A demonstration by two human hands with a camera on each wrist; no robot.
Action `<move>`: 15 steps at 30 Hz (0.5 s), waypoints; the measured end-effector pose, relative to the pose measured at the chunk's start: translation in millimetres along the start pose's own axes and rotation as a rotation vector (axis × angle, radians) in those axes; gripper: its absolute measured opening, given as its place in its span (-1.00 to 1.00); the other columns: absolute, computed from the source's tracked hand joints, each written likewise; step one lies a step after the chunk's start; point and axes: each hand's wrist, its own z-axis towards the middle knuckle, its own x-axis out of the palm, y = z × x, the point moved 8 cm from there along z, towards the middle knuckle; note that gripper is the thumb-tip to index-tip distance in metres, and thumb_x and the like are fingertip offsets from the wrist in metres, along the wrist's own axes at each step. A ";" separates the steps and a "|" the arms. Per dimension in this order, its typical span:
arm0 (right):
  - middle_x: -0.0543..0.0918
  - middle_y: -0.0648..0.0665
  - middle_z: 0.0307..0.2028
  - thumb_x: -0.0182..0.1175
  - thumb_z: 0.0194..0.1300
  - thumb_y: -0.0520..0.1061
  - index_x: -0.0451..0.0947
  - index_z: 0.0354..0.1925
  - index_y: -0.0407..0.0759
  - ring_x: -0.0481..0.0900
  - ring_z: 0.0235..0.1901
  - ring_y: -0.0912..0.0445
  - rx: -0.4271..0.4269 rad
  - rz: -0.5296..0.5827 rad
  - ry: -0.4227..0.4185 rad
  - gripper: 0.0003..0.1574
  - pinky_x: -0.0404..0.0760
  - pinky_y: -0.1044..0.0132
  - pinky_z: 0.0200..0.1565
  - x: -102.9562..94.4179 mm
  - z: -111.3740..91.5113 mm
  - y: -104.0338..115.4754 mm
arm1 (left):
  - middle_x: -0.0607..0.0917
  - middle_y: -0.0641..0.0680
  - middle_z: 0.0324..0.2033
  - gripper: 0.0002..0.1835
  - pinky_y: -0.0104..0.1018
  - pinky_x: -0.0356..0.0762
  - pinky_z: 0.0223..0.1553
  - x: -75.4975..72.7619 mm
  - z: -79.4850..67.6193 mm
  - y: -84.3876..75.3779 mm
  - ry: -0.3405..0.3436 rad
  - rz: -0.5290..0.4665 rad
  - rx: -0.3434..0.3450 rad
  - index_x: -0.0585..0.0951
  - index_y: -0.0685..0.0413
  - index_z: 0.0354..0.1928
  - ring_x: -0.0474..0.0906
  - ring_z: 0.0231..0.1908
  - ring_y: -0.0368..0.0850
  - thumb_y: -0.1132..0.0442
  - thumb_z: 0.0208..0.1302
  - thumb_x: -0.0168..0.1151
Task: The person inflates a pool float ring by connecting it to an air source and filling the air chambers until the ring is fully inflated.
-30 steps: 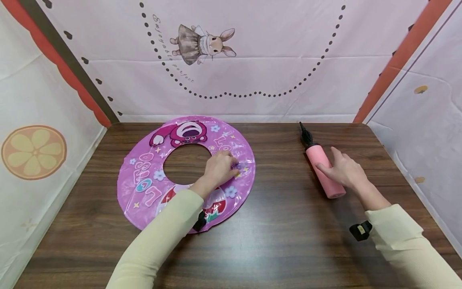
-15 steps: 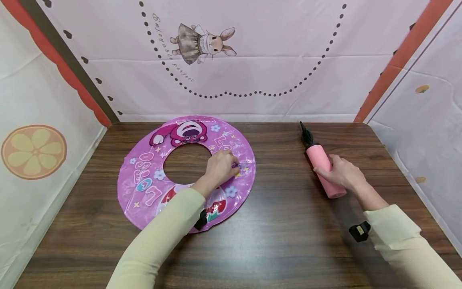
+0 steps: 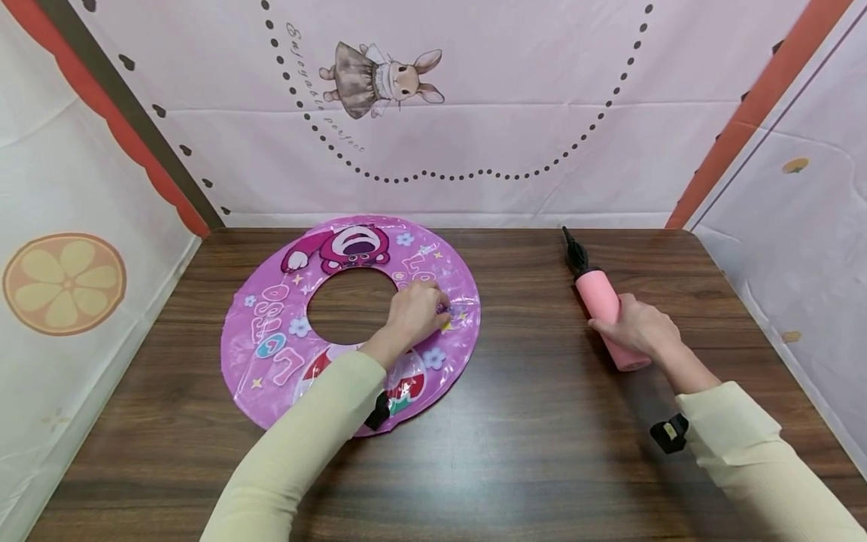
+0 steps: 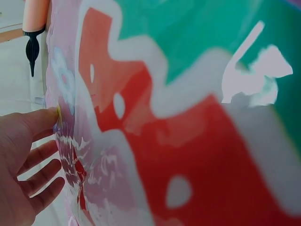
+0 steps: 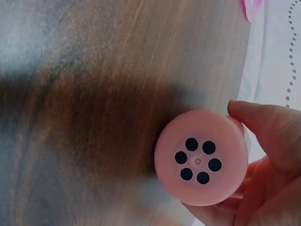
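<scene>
A flat, wrinkled purple swim ring (image 3: 247,331) with printed bears and flowers lies on the left half of the table. My left hand (image 3: 413,312) is over its inner right side and pinches the vinyl near a yellow star; in the left wrist view the thumb and index finger (image 4: 44,120) meet at its edge. What lies between those fingertips is mostly hidden. To the right, a pink hand pump (image 3: 599,295) with a black nozzle lies slanted, nozzle away from me. My right hand (image 3: 640,329) grips its lower body, and its round end (image 5: 197,176) with several dark holes faces the wrist camera.
The brown wooden table (image 3: 515,452) runs back to a pink printed cloth wall (image 3: 501,143). Pale cloth walls stand at left and right. Black wrist cameras (image 3: 669,434) hang below both sleeves.
My right hand has come down onto the pump, its fingers closing from spread to wrapped round the body. The left hand and the swim ring have hardly moved.
</scene>
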 end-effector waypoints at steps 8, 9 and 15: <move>0.50 -0.44 -0.21 0.10 0.15 0.25 0.18 0.11 -0.50 0.50 -0.37 -0.18 -0.033 0.023 -0.056 -0.07 0.41 0.09 -0.50 -2.0 -1.0 -3.0 | 0.70 -0.09 -0.27 -0.77 -0.18 0.54 -0.32 -2.7 1.1 -1.2 0.013 0.003 0.015 0.69 -0.20 -0.19 0.59 -0.26 -0.09 0.01 0.09 0.28; 0.50 -0.45 -0.20 0.12 0.15 0.24 0.18 0.12 -0.49 0.50 -0.36 -0.18 -0.047 0.025 -0.070 -0.08 0.42 0.08 -0.49 -2.7 -1.2 -2.8 | 0.71 -0.08 -0.27 -0.77 -0.18 0.54 -0.33 -3.3 1.0 -1.0 0.018 0.002 0.015 0.68 -0.19 -0.18 0.59 -0.27 -0.10 0.01 0.10 0.28; 0.47 -0.48 -0.13 0.22 0.12 0.11 0.19 0.16 -0.43 0.48 -0.28 -0.22 -0.153 0.029 -0.151 -0.14 0.45 -0.06 -0.35 -9.9 -3.8 1.9 | 0.70 -0.07 -0.35 -0.76 -0.20 0.52 -0.39 -4.9 0.3 2.6 0.025 0.017 0.016 0.66 -0.19 -0.14 0.55 -0.38 -0.14 -0.01 0.15 0.24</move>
